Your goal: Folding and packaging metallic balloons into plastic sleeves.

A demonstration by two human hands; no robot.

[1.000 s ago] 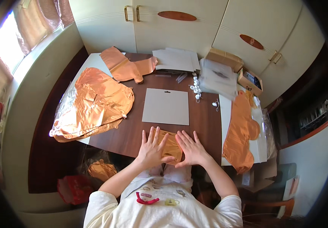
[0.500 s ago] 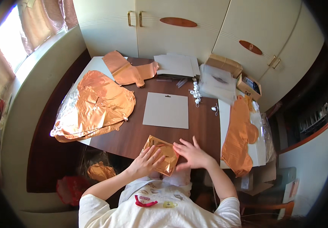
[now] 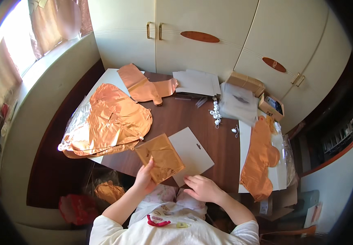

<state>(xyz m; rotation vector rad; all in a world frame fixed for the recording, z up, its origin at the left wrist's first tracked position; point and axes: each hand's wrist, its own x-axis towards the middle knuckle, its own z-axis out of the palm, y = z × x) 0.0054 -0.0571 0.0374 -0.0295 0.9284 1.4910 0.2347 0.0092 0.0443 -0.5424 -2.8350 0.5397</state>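
Note:
My left hand grips a flat, folded copper-coloured foil packet by its near left side, thumb on top. The packet is tilted and overlaps part of a white card with a small hang slot. My right hand has its fingers at the card's near edge, holding it; the fingertips' undersides are hidden. The card lies askew near the table's front edge. To the left spreads a pile of flat copper foil balloons, and another flat copper foil piece lies behind it.
Long copper foil pieces lie along the right side. At the back are a stack of white cards, clear plastic bags, a small box and white ribbon rolls. Cream cabinets stand behind the table.
My left hand has lifted the foil packet up and to the left. My right hand has left the packet for the white card, which has turned and come nearer.

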